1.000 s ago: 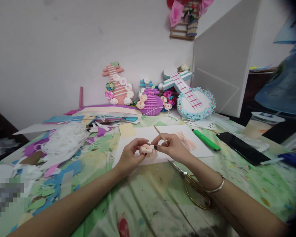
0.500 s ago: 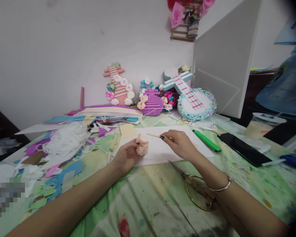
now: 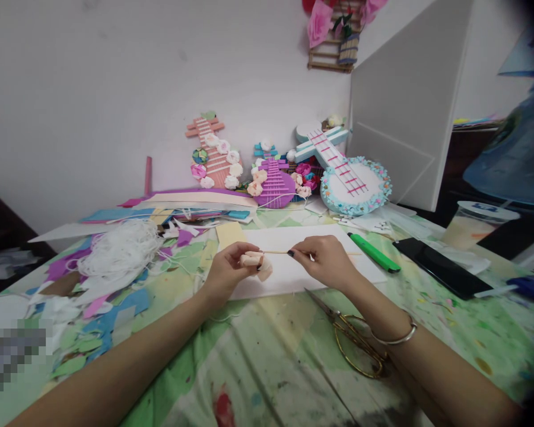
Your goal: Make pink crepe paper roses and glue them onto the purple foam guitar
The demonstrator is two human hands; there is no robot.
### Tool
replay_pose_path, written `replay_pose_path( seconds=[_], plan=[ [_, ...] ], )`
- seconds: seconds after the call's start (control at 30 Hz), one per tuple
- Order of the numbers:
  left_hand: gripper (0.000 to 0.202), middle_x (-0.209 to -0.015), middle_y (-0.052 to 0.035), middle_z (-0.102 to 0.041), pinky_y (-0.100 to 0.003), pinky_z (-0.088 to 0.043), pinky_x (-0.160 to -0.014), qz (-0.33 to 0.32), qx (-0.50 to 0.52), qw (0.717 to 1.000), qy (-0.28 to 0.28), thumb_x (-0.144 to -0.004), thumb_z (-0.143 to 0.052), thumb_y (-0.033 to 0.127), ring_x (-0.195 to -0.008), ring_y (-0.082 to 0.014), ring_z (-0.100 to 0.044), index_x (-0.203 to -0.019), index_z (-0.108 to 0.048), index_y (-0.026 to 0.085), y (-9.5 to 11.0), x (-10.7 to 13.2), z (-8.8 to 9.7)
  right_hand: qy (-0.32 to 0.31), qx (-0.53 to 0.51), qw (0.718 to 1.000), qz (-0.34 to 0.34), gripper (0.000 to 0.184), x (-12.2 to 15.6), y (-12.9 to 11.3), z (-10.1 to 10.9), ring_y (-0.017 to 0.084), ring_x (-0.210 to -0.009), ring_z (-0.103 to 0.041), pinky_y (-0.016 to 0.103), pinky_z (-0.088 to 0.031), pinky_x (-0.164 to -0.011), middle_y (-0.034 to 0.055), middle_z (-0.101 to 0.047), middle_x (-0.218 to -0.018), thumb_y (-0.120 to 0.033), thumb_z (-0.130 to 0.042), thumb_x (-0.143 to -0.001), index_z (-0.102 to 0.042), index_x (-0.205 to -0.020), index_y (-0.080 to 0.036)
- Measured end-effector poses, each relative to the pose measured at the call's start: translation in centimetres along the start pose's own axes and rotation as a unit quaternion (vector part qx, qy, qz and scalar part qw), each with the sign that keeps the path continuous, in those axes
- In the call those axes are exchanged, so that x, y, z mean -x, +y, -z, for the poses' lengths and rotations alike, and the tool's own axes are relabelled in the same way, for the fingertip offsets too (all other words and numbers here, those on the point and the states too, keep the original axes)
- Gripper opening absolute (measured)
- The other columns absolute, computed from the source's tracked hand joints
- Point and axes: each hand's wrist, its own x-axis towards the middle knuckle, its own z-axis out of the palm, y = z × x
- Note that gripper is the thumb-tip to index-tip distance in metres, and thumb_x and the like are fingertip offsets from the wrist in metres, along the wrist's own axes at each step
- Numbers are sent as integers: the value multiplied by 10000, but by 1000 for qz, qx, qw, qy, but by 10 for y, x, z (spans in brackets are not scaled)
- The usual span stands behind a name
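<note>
Between the fingertips of my left hand point(image 3: 231, 270) is a pale peach paper flower point(image 3: 264, 270), tilted to the right. My right hand point(image 3: 324, 258) pinches a thin tan stick point(image 3: 275, 252), held level, with its left tip close to the fingers of my left hand. Whether that tip touches the flower I cannot tell. Both hands are over a white sheet of paper point(image 3: 289, 284). Gold-handled scissors point(image 3: 358, 347) lie on the table just below my right wrist.
A white string heap point(image 3: 120, 255) and paper scraps point(image 3: 115, 320) cover the left side. To the right lie a green box cutter point(image 3: 374, 252), a black phone point(image 3: 440, 270) and a lidded cup point(image 3: 474, 225). Decorated paper instruments point(image 3: 356, 184) lean along the wall.
The flower has been turned and tipped rightward in my left hand. The stick's tip has moved left and slightly down, up to my left fingers. My right hand has barely shifted.
</note>
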Motion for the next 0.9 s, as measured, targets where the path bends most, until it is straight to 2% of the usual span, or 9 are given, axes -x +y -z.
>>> replay_pose_path(
  seconds=[0.37,0.9],
  plan=[
    [242,-896,-43,-680,-281,-479,-789,-61,-87,994,31,-646,-689,178,-850,-169,-624,-883,-644,159,1,0,-1,-2,17,1000,11,280,0,0,0,118,-564,-505,247,-243,-550,35,-640,-619,-276,-476,-837,-693,-693,-174],
    [211,-886,-40,-677,-270,-457,-774,-63,-121,990,21,-656,-693,192,-848,-179,-614,-862,-652,167,6,4,-3,-17,13,1000,16,269,0,-2,-1,125,-566,-511,249,-259,-556,35,-637,-619,-275,-477,-841,-706,-733,-183]
  ],
)
